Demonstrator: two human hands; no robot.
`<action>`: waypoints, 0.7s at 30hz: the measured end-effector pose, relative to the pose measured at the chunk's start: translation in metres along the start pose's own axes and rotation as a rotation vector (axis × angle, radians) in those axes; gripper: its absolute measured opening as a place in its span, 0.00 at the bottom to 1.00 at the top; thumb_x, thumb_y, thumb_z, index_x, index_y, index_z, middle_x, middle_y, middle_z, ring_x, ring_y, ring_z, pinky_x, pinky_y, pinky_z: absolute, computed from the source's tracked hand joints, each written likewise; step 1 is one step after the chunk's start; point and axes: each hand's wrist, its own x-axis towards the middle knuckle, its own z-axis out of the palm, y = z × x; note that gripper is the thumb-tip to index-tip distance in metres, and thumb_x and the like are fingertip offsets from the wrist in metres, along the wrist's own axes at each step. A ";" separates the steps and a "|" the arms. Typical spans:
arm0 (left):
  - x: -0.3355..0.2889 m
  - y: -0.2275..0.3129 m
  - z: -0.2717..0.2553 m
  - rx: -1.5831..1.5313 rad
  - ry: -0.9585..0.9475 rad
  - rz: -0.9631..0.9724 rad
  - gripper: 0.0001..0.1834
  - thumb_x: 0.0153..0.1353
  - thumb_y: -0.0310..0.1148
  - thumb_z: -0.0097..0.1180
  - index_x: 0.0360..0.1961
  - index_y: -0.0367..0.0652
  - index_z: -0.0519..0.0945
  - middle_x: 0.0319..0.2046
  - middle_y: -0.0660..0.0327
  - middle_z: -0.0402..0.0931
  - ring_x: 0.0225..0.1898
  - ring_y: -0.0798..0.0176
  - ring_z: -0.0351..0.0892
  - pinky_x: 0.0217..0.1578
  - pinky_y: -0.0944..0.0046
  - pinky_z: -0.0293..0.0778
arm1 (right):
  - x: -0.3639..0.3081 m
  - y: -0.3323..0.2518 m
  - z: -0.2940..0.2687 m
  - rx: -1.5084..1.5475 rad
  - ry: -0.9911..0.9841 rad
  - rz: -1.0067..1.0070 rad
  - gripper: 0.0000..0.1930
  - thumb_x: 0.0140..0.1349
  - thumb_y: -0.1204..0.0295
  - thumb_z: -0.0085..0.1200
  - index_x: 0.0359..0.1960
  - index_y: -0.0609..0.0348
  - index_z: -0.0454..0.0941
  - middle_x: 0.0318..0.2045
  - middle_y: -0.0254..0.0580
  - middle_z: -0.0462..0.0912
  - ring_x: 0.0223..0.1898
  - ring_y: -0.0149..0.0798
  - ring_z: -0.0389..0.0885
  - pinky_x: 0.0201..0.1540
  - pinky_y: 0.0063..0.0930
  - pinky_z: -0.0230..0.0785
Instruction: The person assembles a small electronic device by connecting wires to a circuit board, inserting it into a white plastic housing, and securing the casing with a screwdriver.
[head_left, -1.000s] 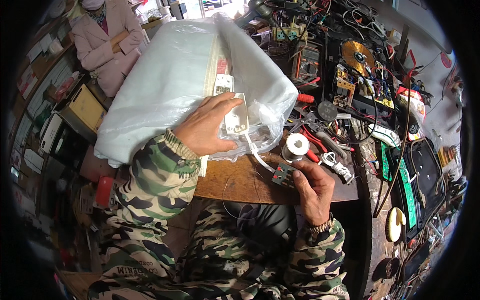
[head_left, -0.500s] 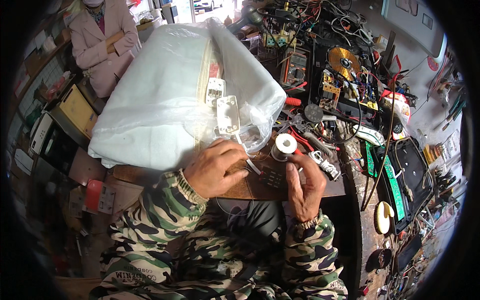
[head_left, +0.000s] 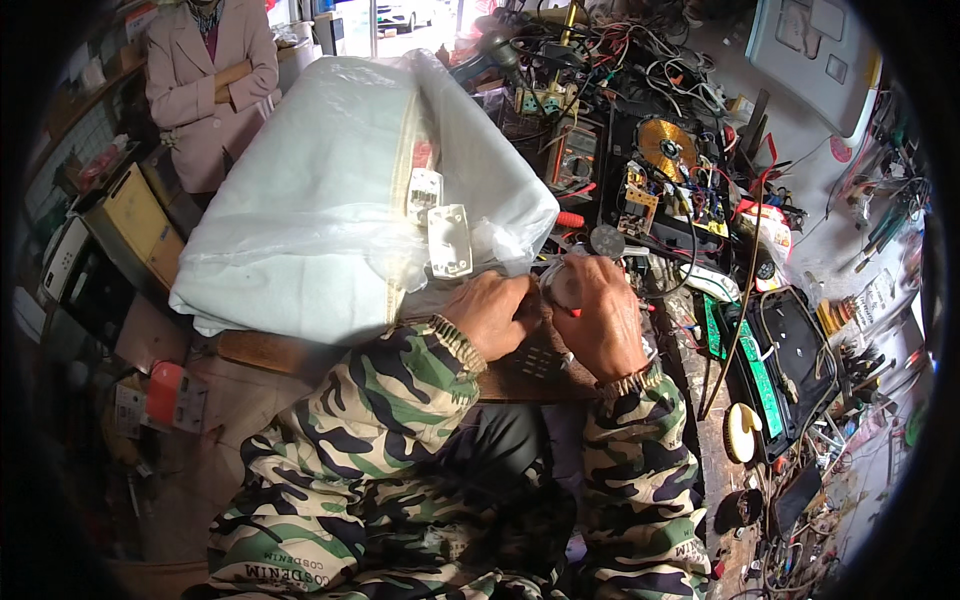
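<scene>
My right hand (head_left: 607,316) is curled over a spool of solder wire (head_left: 563,289), its thumb and fingers closed around the spool's side. Close beside it, my left hand (head_left: 492,314) has its fingers bent together over the table edge; whatever they pinch is hidden. Just beyond the left hand, an open white plastic casing half (head_left: 450,242) lies against the plastic wrap. A second white piece (head_left: 426,190) with small parts inside sits behind it. Below my hands, a dark patch with rows of pale marks (head_left: 537,362) shows on the brown tabletop.
A big plastic-wrapped pale bundle (head_left: 300,190) covers the left of the table. At right are a multimeter (head_left: 575,158), a copper coil (head_left: 666,146), a green circuit board (head_left: 760,375), a brush (head_left: 742,432) and tangled cables. A person in a pink coat (head_left: 212,95) stands with folded arms.
My right hand has moved up and left onto the spool and closed around it. The left hand has shifted right, toward the right hand, its fingers curling in. The view has tilted slightly.
</scene>
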 end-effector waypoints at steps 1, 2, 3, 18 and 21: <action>0.005 -0.002 0.004 -0.080 0.008 0.020 0.16 0.60 0.36 0.65 0.47 0.39 0.85 0.39 0.45 0.86 0.44 0.39 0.86 0.48 0.44 0.79 | 0.001 -0.003 -0.006 -0.004 0.046 0.005 0.27 0.50 0.78 0.66 0.55 0.63 0.75 0.46 0.58 0.81 0.48 0.63 0.81 0.50 0.50 0.75; 0.008 -0.003 0.009 -0.114 0.066 0.055 0.11 0.62 0.33 0.64 0.42 0.37 0.87 0.35 0.47 0.87 0.41 0.42 0.88 0.45 0.47 0.80 | 0.001 -0.005 -0.011 -0.010 0.092 0.009 0.28 0.50 0.80 0.66 0.55 0.63 0.74 0.47 0.57 0.80 0.48 0.63 0.81 0.51 0.50 0.76; 0.011 0.002 0.005 -0.167 0.070 0.060 0.11 0.63 0.31 0.64 0.42 0.36 0.87 0.36 0.46 0.87 0.41 0.42 0.88 0.45 0.49 0.81 | 0.001 -0.006 -0.014 -0.011 0.143 0.016 0.28 0.50 0.81 0.66 0.56 0.62 0.74 0.47 0.57 0.80 0.48 0.62 0.81 0.51 0.50 0.76; 0.026 0.034 -0.040 -0.900 -0.193 0.162 0.08 0.76 0.24 0.55 0.50 0.35 0.84 0.33 0.62 0.84 0.30 0.70 0.83 0.35 0.68 0.81 | 0.028 -0.021 -0.065 1.174 0.478 0.233 0.27 0.58 0.83 0.74 0.55 0.67 0.70 0.50 0.46 0.83 0.52 0.36 0.84 0.57 0.30 0.80; 0.018 0.016 -0.056 -0.991 -0.219 0.183 0.11 0.77 0.31 0.56 0.47 0.33 0.86 0.25 0.63 0.80 0.24 0.72 0.77 0.27 0.70 0.73 | 0.031 -0.023 -0.069 1.329 0.382 0.229 0.24 0.62 0.78 0.71 0.56 0.67 0.73 0.50 0.47 0.84 0.52 0.38 0.85 0.58 0.36 0.80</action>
